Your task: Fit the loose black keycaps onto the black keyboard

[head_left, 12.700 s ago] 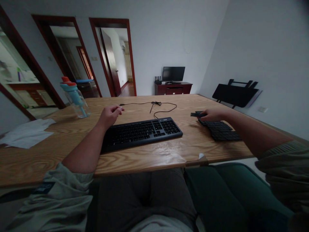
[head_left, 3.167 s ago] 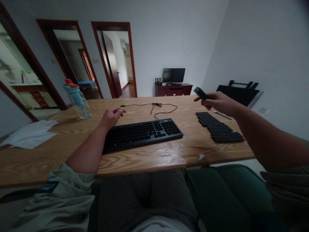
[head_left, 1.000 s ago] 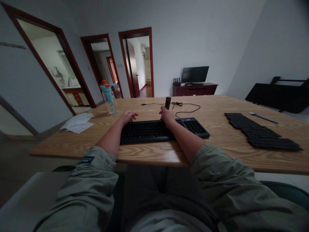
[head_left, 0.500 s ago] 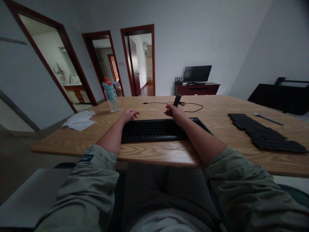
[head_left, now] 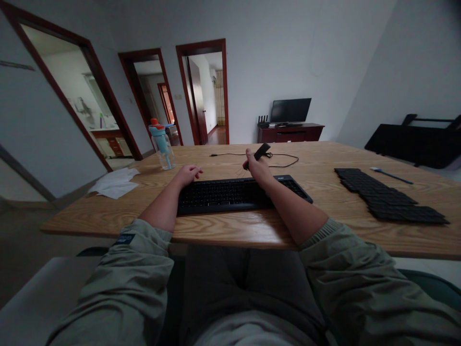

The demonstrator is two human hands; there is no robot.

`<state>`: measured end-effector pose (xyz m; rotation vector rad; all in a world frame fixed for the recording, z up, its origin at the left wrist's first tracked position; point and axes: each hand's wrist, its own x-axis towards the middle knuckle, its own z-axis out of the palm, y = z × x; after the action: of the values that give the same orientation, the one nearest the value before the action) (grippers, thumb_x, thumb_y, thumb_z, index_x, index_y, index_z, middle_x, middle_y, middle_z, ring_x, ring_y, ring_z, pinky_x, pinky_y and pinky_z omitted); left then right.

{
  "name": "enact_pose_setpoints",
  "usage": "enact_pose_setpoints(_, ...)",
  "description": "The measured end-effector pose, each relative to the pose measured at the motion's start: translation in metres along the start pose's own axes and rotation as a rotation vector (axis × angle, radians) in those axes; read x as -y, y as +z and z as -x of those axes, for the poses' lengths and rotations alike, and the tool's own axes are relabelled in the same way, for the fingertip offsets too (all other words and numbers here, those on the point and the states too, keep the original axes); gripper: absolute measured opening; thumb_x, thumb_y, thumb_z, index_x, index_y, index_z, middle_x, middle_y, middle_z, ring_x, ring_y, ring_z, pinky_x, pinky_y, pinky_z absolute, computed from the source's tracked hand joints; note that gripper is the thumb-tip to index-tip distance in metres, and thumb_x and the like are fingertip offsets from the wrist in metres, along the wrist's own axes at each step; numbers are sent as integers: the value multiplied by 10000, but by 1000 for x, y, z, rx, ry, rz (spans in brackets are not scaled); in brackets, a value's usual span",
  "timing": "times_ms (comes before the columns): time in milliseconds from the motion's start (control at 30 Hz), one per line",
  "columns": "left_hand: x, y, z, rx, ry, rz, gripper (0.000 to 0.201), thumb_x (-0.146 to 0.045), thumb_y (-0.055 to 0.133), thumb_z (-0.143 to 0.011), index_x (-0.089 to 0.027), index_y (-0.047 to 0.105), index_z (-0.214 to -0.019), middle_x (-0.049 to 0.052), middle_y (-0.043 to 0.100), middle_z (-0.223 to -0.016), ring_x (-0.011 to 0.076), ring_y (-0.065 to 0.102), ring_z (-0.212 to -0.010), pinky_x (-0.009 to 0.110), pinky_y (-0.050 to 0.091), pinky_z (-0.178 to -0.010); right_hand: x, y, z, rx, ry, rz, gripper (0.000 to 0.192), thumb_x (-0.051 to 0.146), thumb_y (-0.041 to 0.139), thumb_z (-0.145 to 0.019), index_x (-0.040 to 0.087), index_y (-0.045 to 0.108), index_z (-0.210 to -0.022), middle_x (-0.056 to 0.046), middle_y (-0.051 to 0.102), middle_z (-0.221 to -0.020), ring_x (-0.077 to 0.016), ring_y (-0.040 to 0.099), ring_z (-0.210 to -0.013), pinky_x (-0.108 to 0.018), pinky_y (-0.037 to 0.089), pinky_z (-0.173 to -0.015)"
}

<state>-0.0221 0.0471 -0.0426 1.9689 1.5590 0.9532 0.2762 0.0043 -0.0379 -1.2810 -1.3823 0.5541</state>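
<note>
A black keyboard lies in front of me near the table's front edge. My left hand rests at its far left corner, fingers loosely bent and apart, with nothing seen in them. Above the keyboard's far edge, right of its middle, my right hand is closed around a black brush. The brush's flat handle slants up to the right out of the fist. Faint bristle-like strands show below the fingers, though most of that end is hidden. My right forearm covers part of the keys.
Rows of black keycaps lie on the right of the wooden table, beside a blue-handled brush. White tissues and a water bottle are on the left. A thin black cable lies beyond the keyboard.
My right hand has turned, so the black brush has gone from nearly upright to leaning right. The whole view has shifted slightly. My left hand stays at the keyboard's corner.
</note>
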Motion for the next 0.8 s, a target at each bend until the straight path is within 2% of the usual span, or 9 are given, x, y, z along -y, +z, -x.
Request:
enact_pose_setpoints(100,2,0,-1,-1,16,-23,394,-482,506,-800,-153,718,-843,33,613,-685,146,492,-574,271,412,-587,-1,-1,1,-15,-36,75,570,732,452,-872,212,564,-666,-91,620,-710,-261,629,-772,-333,483,-757)
enact_pose_setpoints(300,6,0,-2,10,25,-52,395,-481,518,-800,-156,734,-862,30,639,-696,144,503,-571,264,411,-584,-9,1,-2,23,23,150,528,680,466,-899,209,593,-695,-106,648,-716,-281,662,-799,-361,493,-784)
enact_pose_setpoints(467,4,-1,-1,7,33,-66,394,-447,504,-822,-140,743,-888,35,646,-702,145,516,-575,269,419,-590,-7,0,0,59,-1,191,454,644,535,-868,217,602,-726,-94,649,-725,-278,652,-797,-369,494,-784)
enact_pose_setpoints(600,0,-1,1,6,32,-65,387,-445,513,-810,-139,743,-869,32,640,-691,145,516,-574,271,423,-597,-6,1,1,117,-28,290,300,484,666,-783,215,577,-688,-78,631,-719,-256,623,-764,-368,492,-780)
enact_pose_setpoints(700,-1,-1,2,1,34,-70,375,-450,527,-796,-147,741,-854,34,643,-690,148,517,-576,270,419,-595,-10,8,-1,129,-62,212,159,354,659,-762,209,598,-738,-48,626,-741,-227,612,-779,-345,492,-784)
enact_pose_setpoints(800,0,-1,2,6,33,-79,381,-453,526,-797,-148,742,-866,38,651,-703,150,520,-581,272,419,-594,-14,19,-1,140,2,-80,107,303,604,-797,206,604,-842,-14,605,-736,-183,604,-735,-317,506,-758)
